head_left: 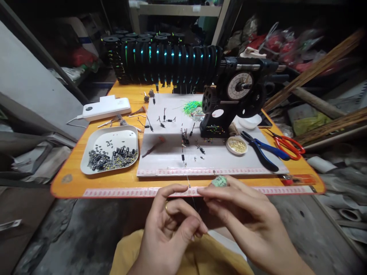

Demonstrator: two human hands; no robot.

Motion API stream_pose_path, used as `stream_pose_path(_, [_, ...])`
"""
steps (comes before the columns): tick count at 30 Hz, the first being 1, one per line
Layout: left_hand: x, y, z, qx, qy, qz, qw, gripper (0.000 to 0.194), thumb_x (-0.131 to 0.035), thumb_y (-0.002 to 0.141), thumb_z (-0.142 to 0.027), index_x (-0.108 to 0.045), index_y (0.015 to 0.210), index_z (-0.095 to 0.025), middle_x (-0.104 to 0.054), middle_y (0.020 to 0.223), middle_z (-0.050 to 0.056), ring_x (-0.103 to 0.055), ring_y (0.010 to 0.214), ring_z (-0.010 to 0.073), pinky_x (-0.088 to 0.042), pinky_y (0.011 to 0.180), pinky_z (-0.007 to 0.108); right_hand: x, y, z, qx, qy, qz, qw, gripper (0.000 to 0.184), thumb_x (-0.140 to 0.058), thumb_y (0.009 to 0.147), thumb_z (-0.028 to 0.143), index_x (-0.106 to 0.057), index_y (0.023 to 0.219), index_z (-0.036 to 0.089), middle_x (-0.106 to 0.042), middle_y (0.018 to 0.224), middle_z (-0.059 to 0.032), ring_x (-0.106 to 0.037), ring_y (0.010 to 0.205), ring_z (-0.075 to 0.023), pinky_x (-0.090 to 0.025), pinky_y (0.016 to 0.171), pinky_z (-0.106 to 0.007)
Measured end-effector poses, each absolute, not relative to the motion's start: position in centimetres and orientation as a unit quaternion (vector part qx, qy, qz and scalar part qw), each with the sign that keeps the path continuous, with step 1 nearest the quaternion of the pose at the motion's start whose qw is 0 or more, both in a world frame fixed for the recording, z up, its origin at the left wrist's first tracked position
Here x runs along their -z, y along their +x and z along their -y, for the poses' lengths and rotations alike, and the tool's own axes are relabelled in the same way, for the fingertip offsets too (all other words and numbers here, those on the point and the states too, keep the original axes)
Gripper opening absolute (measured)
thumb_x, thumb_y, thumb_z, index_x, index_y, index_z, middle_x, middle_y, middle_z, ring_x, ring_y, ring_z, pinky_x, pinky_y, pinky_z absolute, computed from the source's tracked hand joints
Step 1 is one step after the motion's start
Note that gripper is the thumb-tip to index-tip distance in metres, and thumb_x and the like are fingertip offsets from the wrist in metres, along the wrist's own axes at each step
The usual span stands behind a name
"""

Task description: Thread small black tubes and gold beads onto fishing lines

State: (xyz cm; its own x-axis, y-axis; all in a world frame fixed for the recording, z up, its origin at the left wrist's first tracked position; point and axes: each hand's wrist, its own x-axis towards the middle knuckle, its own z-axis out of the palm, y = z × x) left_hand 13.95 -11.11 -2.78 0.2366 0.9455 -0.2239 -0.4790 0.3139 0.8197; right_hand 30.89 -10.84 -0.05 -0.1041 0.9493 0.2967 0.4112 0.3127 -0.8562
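My left hand (172,225) is at the front edge of the table, its thumb pressed to a bent finger around a thin fishing line (194,202). Its index finger reaches towards a tiny bead-like piece (189,186) on that line. Close beside it, my right hand (249,217) has thumb and fingers brought together; what lies between the tips is too small to make out. A green speckled wrap or lump (219,181) shows at one right fingertip. Beyond the hands, small black cylindrical pieces (186,140) with thin leads lie on the white board (169,156).
A white tray (83,162) of small grey and black parts stands left. Right are a dish (228,149) of gold beads, blue-handled pliers (260,151) and red-handled scissors (289,147). A black machine (219,120) with spools (172,63) stands behind. Measuring tapes (114,192) run along the front.
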Motion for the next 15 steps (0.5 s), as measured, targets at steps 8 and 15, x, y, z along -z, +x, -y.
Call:
stream_pose_path(8, [2.7,13.9,11.1,-0.502,0.292,-0.380,0.720,0.040,-0.083,0.081,-0.033,-0.059,0.112,-0.024,-0.073,0.064,-0.004,-0.063,0.058,0.0070,-0.049,0.058,0.014,0.9,28.9,11.3,-0.544,-0.527,0.391,0.523,0.003,-0.078,0.083,0.027,-0.079,0.082,0.025,-0.079,0.080,-0.0030,-0.076,0.068,-0.0160,-0.064,0.060,-0.020])
stream_pose_path(15, [2.6,13.9,11.1,-0.507,0.281,-0.375,0.724,0.038,-0.083,0.081,-0.030,-0.060,0.110,-0.025,-0.072,0.065,-0.005,-0.066,0.059,0.0069,-0.050,0.058,0.013,1.5,29.2,10.8,-0.497,-0.470,0.482,0.547,0.011,-0.079,0.079,0.015,-0.079,0.080,0.026,-0.076,0.077,-0.0012,-0.073,0.065,-0.0140,-0.062,0.055,-0.018])
